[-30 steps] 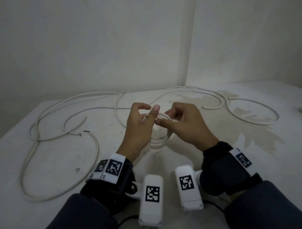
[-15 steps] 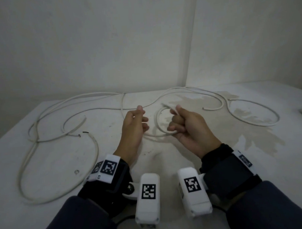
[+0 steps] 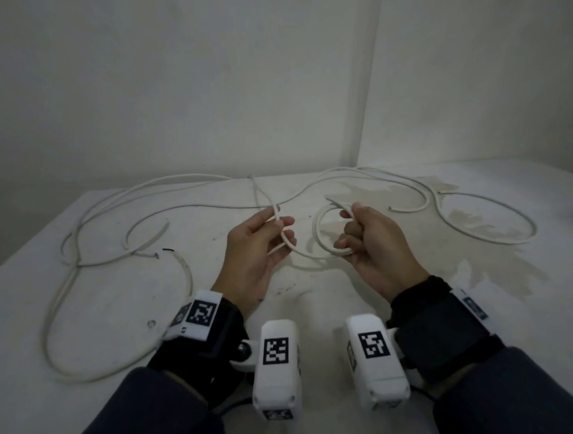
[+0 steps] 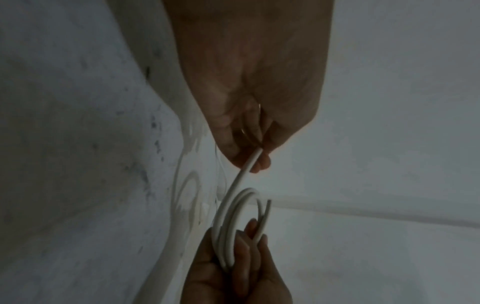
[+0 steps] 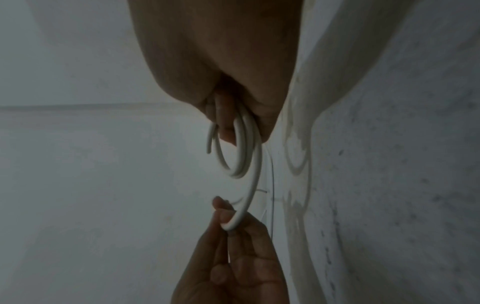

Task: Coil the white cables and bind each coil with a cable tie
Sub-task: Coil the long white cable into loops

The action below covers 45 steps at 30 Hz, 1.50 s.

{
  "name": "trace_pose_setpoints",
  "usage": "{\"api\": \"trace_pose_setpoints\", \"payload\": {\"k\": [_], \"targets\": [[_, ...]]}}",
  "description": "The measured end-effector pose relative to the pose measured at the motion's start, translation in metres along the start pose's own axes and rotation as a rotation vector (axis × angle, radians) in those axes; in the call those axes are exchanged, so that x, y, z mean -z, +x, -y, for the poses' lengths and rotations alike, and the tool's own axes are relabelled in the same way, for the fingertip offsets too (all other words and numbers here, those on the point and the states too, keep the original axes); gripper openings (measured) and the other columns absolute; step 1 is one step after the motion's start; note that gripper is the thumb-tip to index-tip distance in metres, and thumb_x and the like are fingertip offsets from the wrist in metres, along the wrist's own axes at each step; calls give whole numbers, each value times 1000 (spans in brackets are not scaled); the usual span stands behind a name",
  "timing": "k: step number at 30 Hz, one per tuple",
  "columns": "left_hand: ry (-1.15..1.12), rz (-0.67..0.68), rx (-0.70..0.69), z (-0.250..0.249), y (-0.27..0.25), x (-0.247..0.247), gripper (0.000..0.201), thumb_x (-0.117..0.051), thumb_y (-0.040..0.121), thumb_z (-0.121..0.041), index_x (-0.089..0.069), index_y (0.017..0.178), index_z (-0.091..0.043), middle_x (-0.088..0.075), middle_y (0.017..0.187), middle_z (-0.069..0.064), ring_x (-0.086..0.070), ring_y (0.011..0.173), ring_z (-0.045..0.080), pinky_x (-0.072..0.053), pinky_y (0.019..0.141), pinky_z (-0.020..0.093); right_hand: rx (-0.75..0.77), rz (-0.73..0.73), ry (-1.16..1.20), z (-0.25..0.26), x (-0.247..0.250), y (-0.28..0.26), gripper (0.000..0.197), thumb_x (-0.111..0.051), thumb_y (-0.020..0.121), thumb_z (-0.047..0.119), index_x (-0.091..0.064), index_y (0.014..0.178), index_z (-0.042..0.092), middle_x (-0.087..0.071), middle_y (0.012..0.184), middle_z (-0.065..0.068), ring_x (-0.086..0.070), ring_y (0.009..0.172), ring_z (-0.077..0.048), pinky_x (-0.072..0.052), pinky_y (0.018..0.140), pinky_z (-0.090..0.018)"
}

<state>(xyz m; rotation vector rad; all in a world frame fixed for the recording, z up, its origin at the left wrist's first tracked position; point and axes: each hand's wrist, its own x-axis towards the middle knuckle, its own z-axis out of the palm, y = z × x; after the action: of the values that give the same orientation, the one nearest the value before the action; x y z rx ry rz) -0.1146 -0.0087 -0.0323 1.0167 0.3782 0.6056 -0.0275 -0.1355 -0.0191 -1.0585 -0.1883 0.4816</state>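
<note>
The small coil [image 3: 324, 235] of white cable is held just above the tabletop [image 3: 103, 304], pinched in the right hand [image 3: 373, 243] so its loops stay together, while the left hand [image 3: 257, 247] grips the trailing cable [image 3: 280, 230], probably to feed another turn.

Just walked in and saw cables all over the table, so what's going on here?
A person is coiling a white cable by hand. The right hand grips a small coil of a few loops, its cut end sticking up. The left hand pinches the strand feeding into it. More cable lies loose on the white table. No tie is on the coil yet.
</note>
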Motion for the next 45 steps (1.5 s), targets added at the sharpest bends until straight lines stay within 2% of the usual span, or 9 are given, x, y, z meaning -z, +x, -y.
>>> {"api": "trace_pose_setpoints", "payload": {"k": [10, 15, 20, 25, 29, 32, 36, 41, 45], "targets": [[237, 131, -144, -3, -6, -1, 25, -55, 92, -4, -67, 111, -16, -70, 93, -5, -65, 83, 3, -48, 78, 23, 38, 282, -465, -2, 0, -7, 28, -47, 100, 18, -58, 77, 9, -29, 46, 7, -26, 42, -9, -33, 43, -22], [134, 208, -30, -1, -8, -4, 26, -46, 96, 0, -57, 119, -3, -67, 101, 12, -70, 81, 20, -58, 67, 28, 70, 297, -521, 2, 1, -10, 32, -48, 99, 15, -58, 69, 9, -28, 45, 7, -25, 42, -10, -30, 41, -21], [221, 284, 45, -2, -9, -3, 25, -45, 94, 1, -63, 111, 3, -71, 84, 15, -64, 60, 15, -53, 57, 23, 88, 309, -597, 2, 1, -12, 33, -48, 98, 16, -57, 67, 8, -30, 43, 9, -27, 40, -9, -28, 41, -22], [147, 322, 40, -4, -10, -7, 33, -50, 96, -27, -70, 99, -1, -62, 76, 6, -51, 56, 11, -46, 55, 22, 175, 252, -622, 2, -3, -13, 11, -54, 97, 20, -45, 103, 20, -39, 44, 9, -35, 41, -10, -35, 42, -24], [305, 356, -51, 2, -10, -4, 18, -58, 91, -13, -70, 103, -10, -64, 72, -1, -47, 56, 7, -45, 57, 18, 204, 287, -664, 2, -2, -13, 29, -49, 97, 17, -48, 123, 31, -40, 49, 6, -36, 44, -9, -37, 45, -26], [410, 350, -125, 2, -7, -1, 18, -54, 94, -10, -69, 103, -11, -63, 74, 0, -46, 57, 8, -43, 59, 18, 95, 321, -581, 3, -2, -12, 29, -43, 91, 5, -56, 114, 17, -43, 50, 5, -35, 45, -11, -35, 50, -28], [502, 354, -223, 0, -7, 1, 19, -53, 95, -9, -69, 104, -12, -62, 74, -2, -45, 61, 9, -42, 60, 17, 238, 337, -851, 4, 3, -12, 43, -58, 79, -4, -52, 112, 23, -59, 71, -2, -53, 60, -11, -47, 58, -27], [535, 338, -312, 1, -5, -3, 20, -52, 96, -10, -70, 100, -17, -59, 76, 6, -43, 60, 8, -40, 59, 16, 512, 96, -1203, 4, 9, -4, 24, -78, 70, 27, -56, 78, 33, -48, 110, -1, -48, 110, -18, -39, 94, -33], [391, 299, -315, 3, -6, -10, 19, -53, 95, -10, -71, 98, -14, -59, 78, 9, -42, 59, 9, -41, 60, 19, 537, 183, -968, 4, 6, -5, 20, -71, 74, 7, -56, 62, 11, -64, 63, -8, -67, 69, -28, -46, 64, -36]]}}
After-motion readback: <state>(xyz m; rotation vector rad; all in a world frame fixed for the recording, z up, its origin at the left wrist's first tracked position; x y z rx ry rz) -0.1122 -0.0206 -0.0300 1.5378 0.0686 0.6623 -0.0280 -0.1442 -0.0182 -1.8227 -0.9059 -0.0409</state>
